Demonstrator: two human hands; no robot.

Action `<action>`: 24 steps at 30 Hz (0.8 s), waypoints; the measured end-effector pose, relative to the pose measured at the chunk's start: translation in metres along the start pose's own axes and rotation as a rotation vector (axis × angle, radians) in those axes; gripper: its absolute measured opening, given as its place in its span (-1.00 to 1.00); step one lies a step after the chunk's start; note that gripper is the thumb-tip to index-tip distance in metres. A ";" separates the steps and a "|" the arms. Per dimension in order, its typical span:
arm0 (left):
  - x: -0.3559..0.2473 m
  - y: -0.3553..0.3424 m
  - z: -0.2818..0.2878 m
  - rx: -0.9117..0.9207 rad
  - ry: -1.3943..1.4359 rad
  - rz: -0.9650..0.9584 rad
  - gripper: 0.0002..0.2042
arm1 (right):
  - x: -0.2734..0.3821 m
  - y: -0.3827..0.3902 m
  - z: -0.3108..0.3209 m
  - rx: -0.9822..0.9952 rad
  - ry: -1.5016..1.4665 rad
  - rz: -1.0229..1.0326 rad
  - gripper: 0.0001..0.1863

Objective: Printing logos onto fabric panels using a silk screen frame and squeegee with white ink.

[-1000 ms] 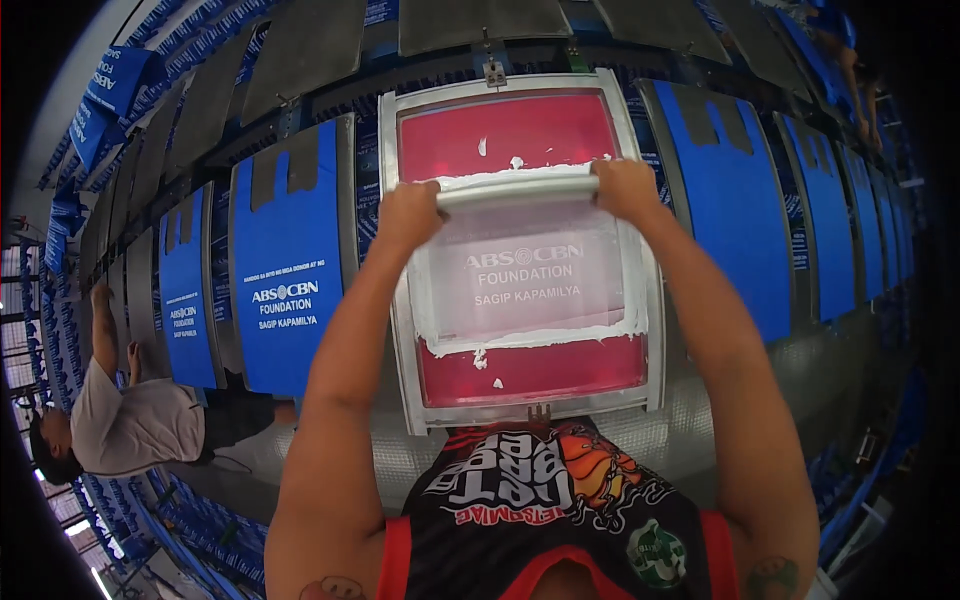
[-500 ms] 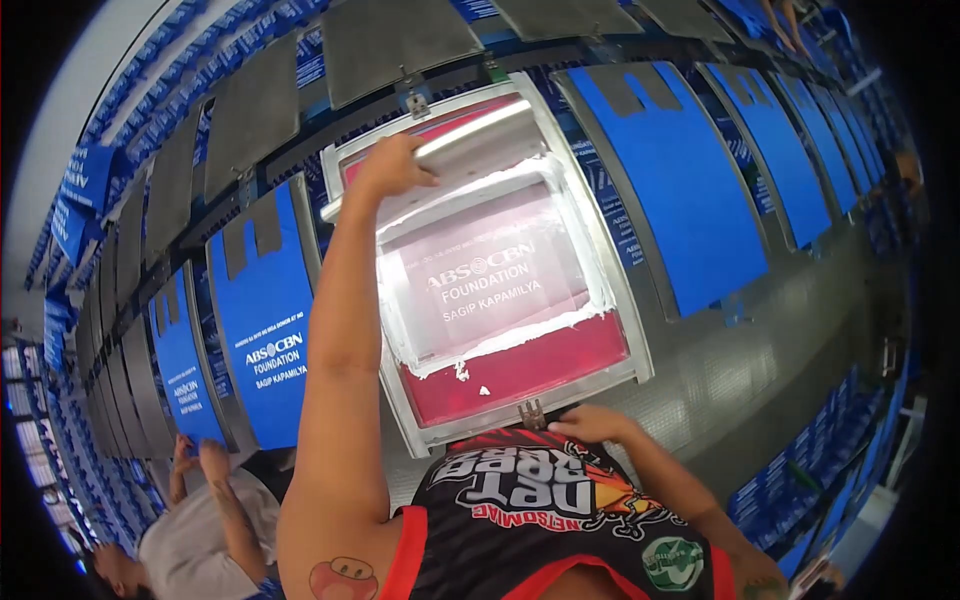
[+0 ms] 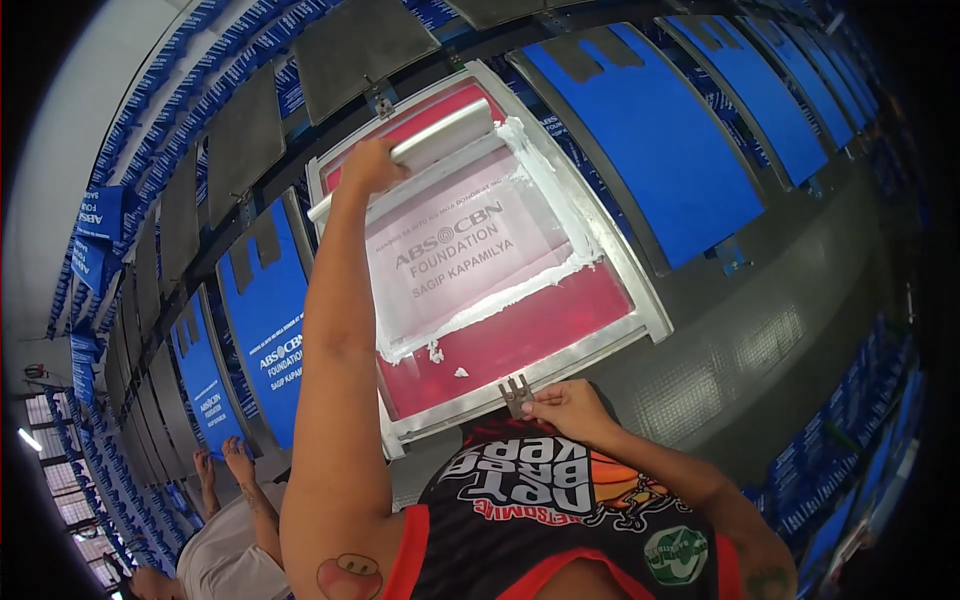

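In front of me lies a screen-printing frame (image 3: 655,325) with a pale metal border and a red-pink mesh. White ink (image 3: 560,215) lies thick around the mesh's pale middle, where dark lettering shows. My left hand (image 3: 374,166) is closed around a long metal squeegee (image 3: 445,135) that rests across the frame's far end. At the frame's near edge, my right hand (image 3: 570,408) has its fingers closed on a small pronged metal bracket (image 3: 516,396). A second metal bracket (image 3: 379,98) sits at the far edge.
Blue fabric bag pieces lie on grey boards to the right (image 3: 640,140) and left (image 3: 265,300) of the frame. Bare grey boards (image 3: 360,50) stand beyond. At lower left, another person's hands (image 3: 225,458) touch a blue piece. Rows of printed blue pieces (image 3: 850,420) surround the table.
My right hand has come from beside the near bracket to grip it. The lettering in the mesh now looks dark rather than white. The squeegee stays at the far end in my left hand.
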State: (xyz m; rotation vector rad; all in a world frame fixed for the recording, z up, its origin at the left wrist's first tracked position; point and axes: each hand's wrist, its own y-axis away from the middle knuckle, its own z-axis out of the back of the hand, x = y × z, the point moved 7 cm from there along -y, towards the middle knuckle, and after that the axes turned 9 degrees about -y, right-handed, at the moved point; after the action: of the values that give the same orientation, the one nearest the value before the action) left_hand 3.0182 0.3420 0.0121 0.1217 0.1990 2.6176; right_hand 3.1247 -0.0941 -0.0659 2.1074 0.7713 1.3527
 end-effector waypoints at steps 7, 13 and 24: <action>-0.008 0.014 -0.018 0.040 -0.016 0.050 -0.60 | -0.016 -0.016 0.012 -0.075 0.195 0.098 -0.75; -0.032 0.071 -0.040 0.023 -0.063 0.107 -0.62 | -0.048 -0.042 0.020 -0.098 0.320 0.132 -0.75; -0.157 0.261 -0.068 -0.231 0.079 -0.007 -0.75 | -0.042 -0.044 0.024 -0.115 0.358 0.195 -0.75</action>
State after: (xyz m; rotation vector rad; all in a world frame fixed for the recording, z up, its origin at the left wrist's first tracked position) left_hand 3.0198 0.0321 -0.0201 -0.0631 -0.0767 2.6188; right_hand 3.1240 -0.0947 -0.1313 1.9139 0.6165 1.8666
